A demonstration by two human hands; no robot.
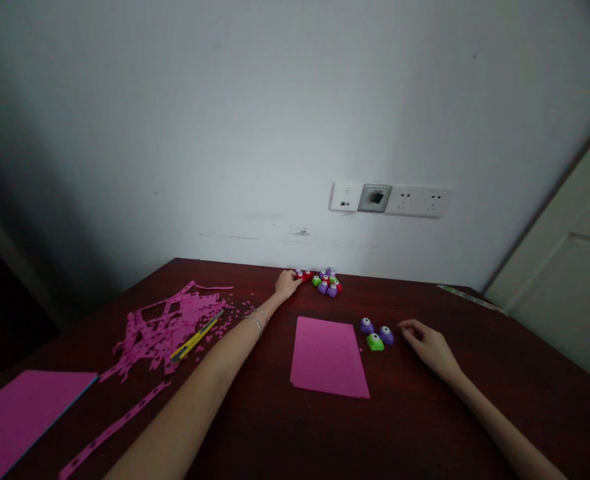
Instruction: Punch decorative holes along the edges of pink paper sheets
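Note:
My left hand (287, 285) reaches to the back of the table, its fingers curled on a small red craft punch (302, 275) with a white round button like an eye. Just right of it stands a cluster of several more punches (325, 280) in purple, green and red. My right hand (431, 348) rests on the table with loosely bent fingers and holds nothing. Close to its fingertips are two purple punches (386, 335) and a green punch (375, 342). Between my arms lies a small stack of pink paper sheets (329, 357).
Punched pink paper strips (175, 323) lie heaped at left, with tiny scraps around them. A yellow utility knife (197, 337) rests on the heap's edge. A larger pink sheet (25, 417) is at the front left, a ruler-like strip (469, 298) at the back right. Wall sockets (417, 201) sit above.

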